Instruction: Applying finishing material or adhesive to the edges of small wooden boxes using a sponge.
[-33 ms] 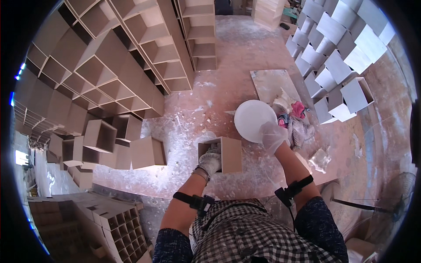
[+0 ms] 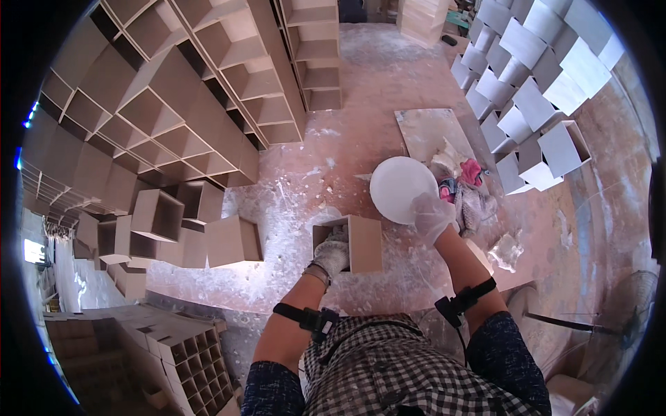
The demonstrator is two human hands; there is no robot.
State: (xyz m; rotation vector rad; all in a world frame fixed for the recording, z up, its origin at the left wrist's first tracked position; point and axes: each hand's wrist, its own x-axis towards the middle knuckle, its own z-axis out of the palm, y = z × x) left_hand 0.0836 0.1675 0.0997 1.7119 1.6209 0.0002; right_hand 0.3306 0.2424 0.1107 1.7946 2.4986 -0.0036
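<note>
My left hand [image 2: 333, 253], in a pale work glove, grips the near left edge of a small open wooden box [image 2: 361, 243] that stands on the white-spattered floor in front of me. My right hand [image 2: 431, 216], in a thin whitish glove, lies at the lower right rim of a round white container [image 2: 399, 186] just beyond the box. Whether its fingers hold anything is hidden. Black straps sit on both forearms.
Bare wooden open boxes [image 2: 173, 215] are stacked at left and back left. White-coated boxes [image 2: 534, 104] pile up at the back right. A flat board [image 2: 427, 132], pink and grey rags [image 2: 473, 184], cardboard dividers [image 2: 187, 353] and a fan [image 2: 610, 312] lie around.
</note>
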